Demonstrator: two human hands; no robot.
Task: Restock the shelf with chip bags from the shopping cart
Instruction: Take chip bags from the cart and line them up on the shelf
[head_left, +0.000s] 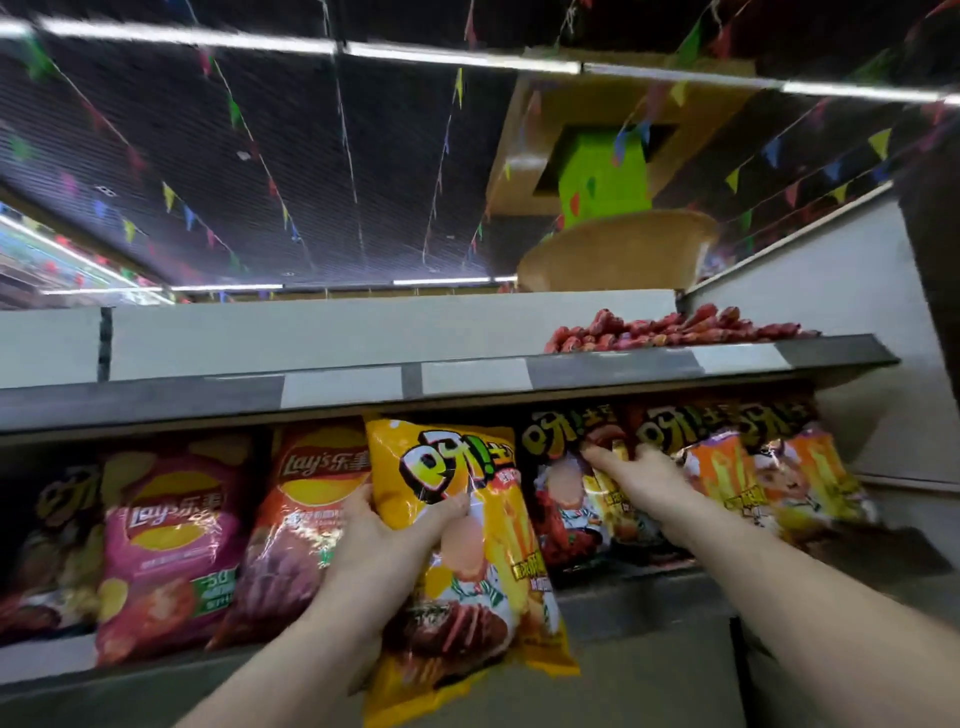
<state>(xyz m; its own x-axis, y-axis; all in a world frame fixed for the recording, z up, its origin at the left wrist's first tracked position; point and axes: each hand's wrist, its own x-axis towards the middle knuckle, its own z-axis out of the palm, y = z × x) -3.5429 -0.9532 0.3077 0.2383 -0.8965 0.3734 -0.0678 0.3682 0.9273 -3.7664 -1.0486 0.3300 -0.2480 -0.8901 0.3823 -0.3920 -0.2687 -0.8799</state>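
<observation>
Yellow chip bag (467, 551): one, glossy crinkled foil, rectangular pillow shape, long axis running near to far and leaning slightly left at the top; its top seam points up and away, tucked just under the grey edge of the upper shelf (613, 366), its bottom seam hangs nearest the camera over the front lip of the lower shelf (639, 608). Left hand (379, 540): grips the bag at its left edge, thumb across the printed front, fingers curled behind. Right hand (641, 470): reaches further in, to the right, fingers curled round the top of a dark red bag (566, 499) standing on the lower shelf just right of the yellow one. Further stock on that shelf, all shiny foil, front-facing: two orange bags (779, 478) on the far right; left of the held bag, one orange-red Lay's bag (296, 530) and one pink Lay's bag (166, 551); one dark bag (47, 545) at the left border, blurred. Upper shelf: metal, with pale label strips along its front, bearing a heap of small red packets (675, 330) at the right; number cannot be told.
</observation>
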